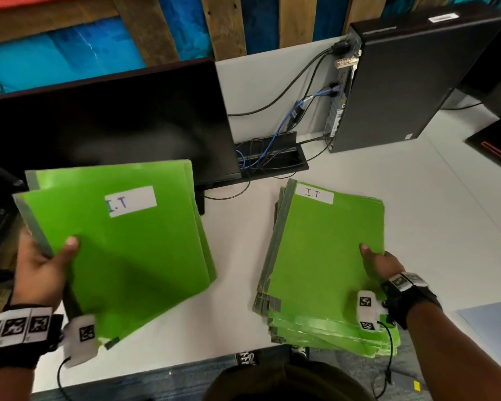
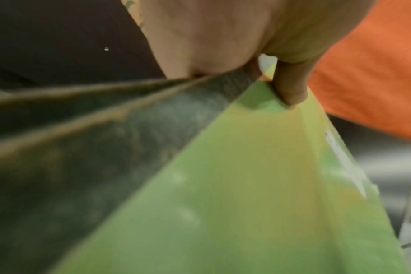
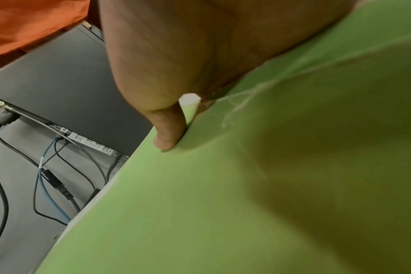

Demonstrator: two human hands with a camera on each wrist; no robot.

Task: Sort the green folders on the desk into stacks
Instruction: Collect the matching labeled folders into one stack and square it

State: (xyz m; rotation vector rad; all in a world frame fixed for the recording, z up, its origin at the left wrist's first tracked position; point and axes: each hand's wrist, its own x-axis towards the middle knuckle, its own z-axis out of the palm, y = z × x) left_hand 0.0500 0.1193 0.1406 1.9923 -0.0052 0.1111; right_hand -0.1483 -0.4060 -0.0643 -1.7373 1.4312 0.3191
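Both hands [image 1: 38, 264] [image 1: 383, 263] grip folders [image 1: 133, 241].

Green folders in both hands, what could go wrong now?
The left hand grips several green folders by one edge, off the desk and fanned apart; some might slip out. The right stack sits fanned and hangs over the white desk's front edge, held only by the right hand, so it could slide off.
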